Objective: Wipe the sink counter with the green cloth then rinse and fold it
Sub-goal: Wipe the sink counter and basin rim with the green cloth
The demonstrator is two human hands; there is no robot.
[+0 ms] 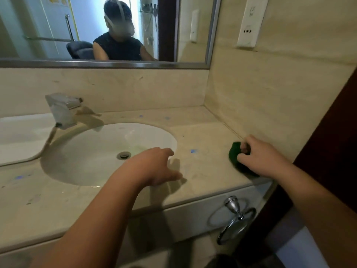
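Green cloth (234, 154) shows only in part at the right of the frame. It is a dark, bunched lump whose weave is too blurred to make out. Most of it is covered by the right hand (259, 156), whose fingers curl over it and grip it against the table (204, 132). The cloth lies near the table's front edge, just beside the seam where the beige stone top meets the side wall (270, 89).

The left hand (156, 167) is at the frame's middle, over the right rim of the sink (87, 163), fingers loosely spread and holding nothing. A shadow lies under it, and whether it touches the stone I cannot tell. Both forearms are cut off by the lower edge of the frame.

The sink is a smooth white oval bowl sunk into the top, with a round metal drain (124, 155) at its bottom. A blocky chrome faucet (62, 111) stands at its upper left. The stone is matt, pale and smudged, with small blue spots (193, 151) between the hands. Bare stone runs from the sink's rim to the side wall and up to the back corner.

Below the front edge, at lower right, hangs a chrome towel ring (232, 206). A steel-framed mirror (38, 20) fills the upper left, its top cut off. A white wall socket (251, 24) sits at upper right.
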